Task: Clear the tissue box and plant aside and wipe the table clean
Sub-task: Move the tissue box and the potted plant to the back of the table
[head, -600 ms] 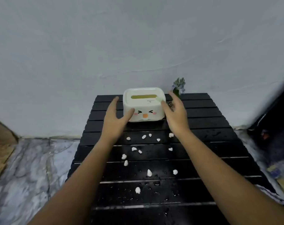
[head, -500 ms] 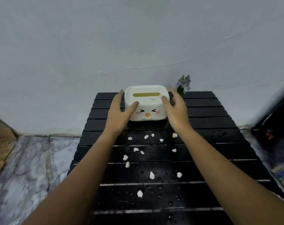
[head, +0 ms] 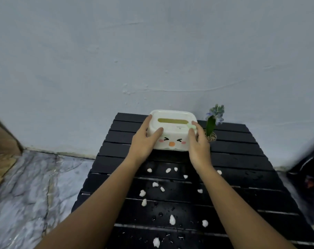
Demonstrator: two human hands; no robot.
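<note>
Now both hands, left [head: 143, 142] & right [head: 197, 146], clamp tissue box [head: 172, 131] sides; plant [head: 211, 128] just right.

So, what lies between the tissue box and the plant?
In the head view, only the right hand, its fingers gripping the tissue box beside the plant.

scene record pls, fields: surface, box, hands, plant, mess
surface: black slatted table against a pale wall
box: white tissue box with a cartoon face, near the far edge
hands: left hand and right hand clasp the box's two sides
plant: small potted plant just right of the box, untouched
mess: white scraps and water droplets scattered on the near slats, not yet wiped
</note>
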